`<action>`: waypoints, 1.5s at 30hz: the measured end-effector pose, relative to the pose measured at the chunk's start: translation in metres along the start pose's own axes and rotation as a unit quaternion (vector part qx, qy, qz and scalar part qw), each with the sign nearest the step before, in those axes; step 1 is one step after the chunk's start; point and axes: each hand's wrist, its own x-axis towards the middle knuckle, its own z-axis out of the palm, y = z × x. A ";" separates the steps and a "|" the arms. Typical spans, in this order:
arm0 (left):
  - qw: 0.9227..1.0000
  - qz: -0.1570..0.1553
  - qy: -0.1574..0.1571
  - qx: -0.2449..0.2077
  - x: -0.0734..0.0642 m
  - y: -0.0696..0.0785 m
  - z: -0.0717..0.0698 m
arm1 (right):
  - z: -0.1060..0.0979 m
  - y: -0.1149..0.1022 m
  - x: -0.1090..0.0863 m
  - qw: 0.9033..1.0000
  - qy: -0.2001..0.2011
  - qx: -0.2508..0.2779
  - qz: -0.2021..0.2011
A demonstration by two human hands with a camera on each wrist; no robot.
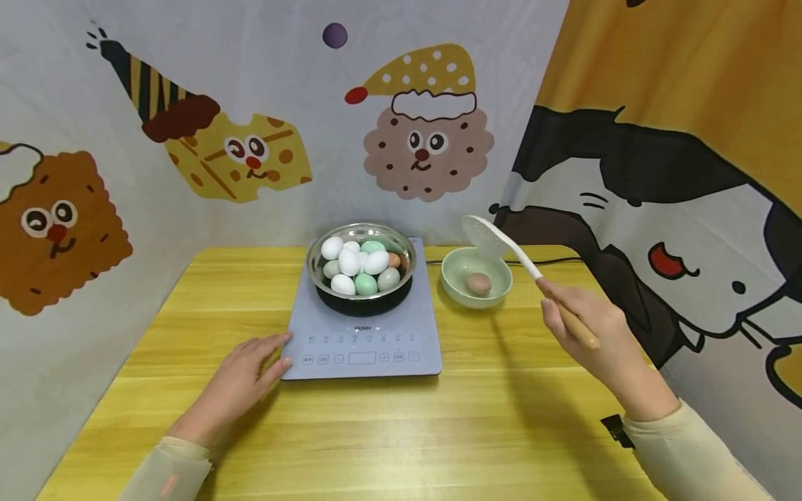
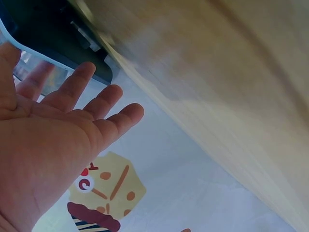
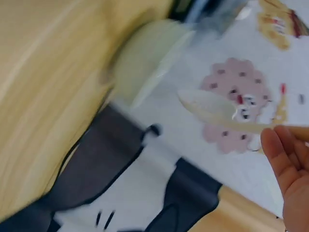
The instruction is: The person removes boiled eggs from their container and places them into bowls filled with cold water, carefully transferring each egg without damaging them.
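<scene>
My right hand (image 1: pixel 595 327) grips the wooden handle of a white cooking spoon (image 1: pixel 490 234), its head raised over the back of a pale green bowl (image 1: pixel 464 299). One brownish egg (image 1: pixel 479 283) lies in that bowl. In the right wrist view the spoon (image 3: pixel 212 108) appears hollow side up, with no egg on it. At the left edge of a grey induction cooktop (image 1: pixel 363 341), the thumb and fingers of my left hand (image 1: pixel 241 376) touch its side, loosely spread. A steel pan (image 1: pixel 316 278) on the cooktop is heaped with white, green and brown eggs (image 1: pixel 349 262).
Behind the bowl a black cord (image 1: pixel 557 260) runs along the wooden table (image 1: pixel 476 431). Cloth hangings with cartoon figures (image 1: pixel 429 146) close off the back and sides. A black tab (image 1: pixel 617 430) shows by the right sleeve.
</scene>
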 end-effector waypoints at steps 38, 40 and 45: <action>1.000 -0.012 -0.005 0.003 0.001 -0.005 0.003 | 0.079 -0.035 0.063 0.943 -0.034 0.279 0.180; 1.000 -0.013 -0.006 0.003 0.001 -0.004 0.002 | 0.079 -0.035 0.063 0.942 -0.035 0.279 0.184; 1.000 -0.012 -0.007 0.002 0.002 -0.005 0.002 | 0.079 -0.036 0.063 0.940 -0.036 0.283 0.186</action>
